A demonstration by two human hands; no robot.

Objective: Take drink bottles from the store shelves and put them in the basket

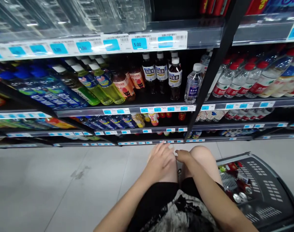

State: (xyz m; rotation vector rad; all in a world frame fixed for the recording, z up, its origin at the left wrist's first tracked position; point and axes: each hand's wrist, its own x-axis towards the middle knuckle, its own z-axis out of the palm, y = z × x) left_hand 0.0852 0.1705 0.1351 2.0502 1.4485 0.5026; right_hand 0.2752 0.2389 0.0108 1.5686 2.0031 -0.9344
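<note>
Clock read from the torso (181, 209). Left hand (161, 156) on left knee (170, 172), 12 o'clock: fingers loosely spread, nothing held. Right hand (184, 156) by right knee (202, 156), 1 o'clock: can't tell finger opening, no object visible. Basket (279, 180), 3 o'clock, near right leg: knee swing could tip it, spilling cans (243, 196). Front tea bottle (175, 79), 12 o'clock: hasty reach could topple it.

Person's L hand (162, 156) lies palm-down on L leg (170, 172), well L of R knee (202, 154), fingers slightly spread & pointing fwd, nothing gripped. R hand (182, 156) is just L of R knee, fingers twd L leg, curl unclear. L forearm (134, 195) slants in from farther L of R knee; R forearm (207, 182) crosses R thigh, bodyward of it.
</note>
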